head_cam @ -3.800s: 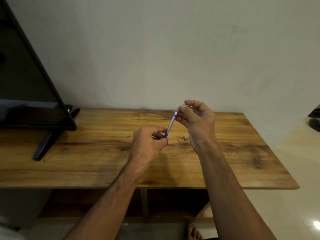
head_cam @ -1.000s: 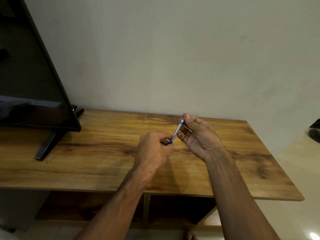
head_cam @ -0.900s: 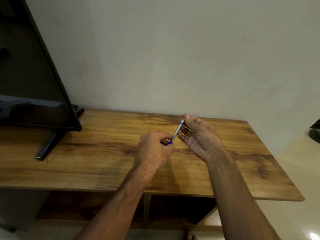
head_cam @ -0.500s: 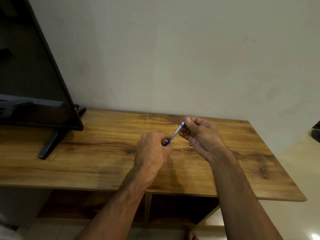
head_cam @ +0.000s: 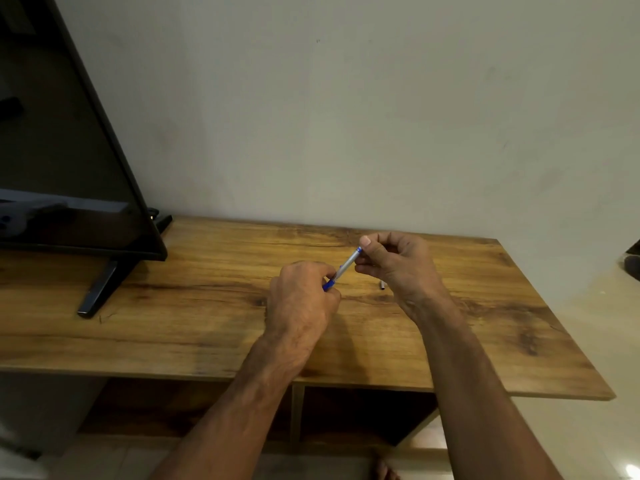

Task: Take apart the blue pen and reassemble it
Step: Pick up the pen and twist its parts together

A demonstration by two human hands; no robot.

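Above mid-table, both hands hold the blue pen (head_cam: pixel 346 266) in the air, clear of the wooden table (head_cam: pixel 173 323).

- Pen is tilted. Its lower blue end points to 7 o'clock, its upper blue-tipped end to 1 o'clock, with the silver barrel exposed between the hands.
- Left hand (head_cam: pixel 301 299): fingers curled, thumb and forefinger clamped on the lower blue end. Back of the hand faces the camera, so the fingertips are mostly hidden.
- Right hand (head_cam: pixel 398 265): thumb and fingertips pinched together on the upper tip, remaining fingers curled in.
- Small metal part (head_cam: pixel 382 285) lies on the tabletop at 4 o'clock from the pen's upper end, just beside the heel of the right hand and partly hidden by it. Too small to tell which pen piece it is.
- TV (head_cam: pixel 69 168) stands at 9 o'clock on the table, screen dark, its black foot (head_cam: pixel 100 289) resting on the wood, well apart from the hands.
- Storage: two open compartments sit under the tabletop, split by a vertical divider (head_cam: pixel 297 410). Left compartment (head_cam: pixel 190 403) and right compartment (head_cam: pixel 363 414) are both in shadow, so I cannot tell their contents.
- Toes (head_cam: pixel 384 471) show on the floor at 6 o'clock, below the right compartment.
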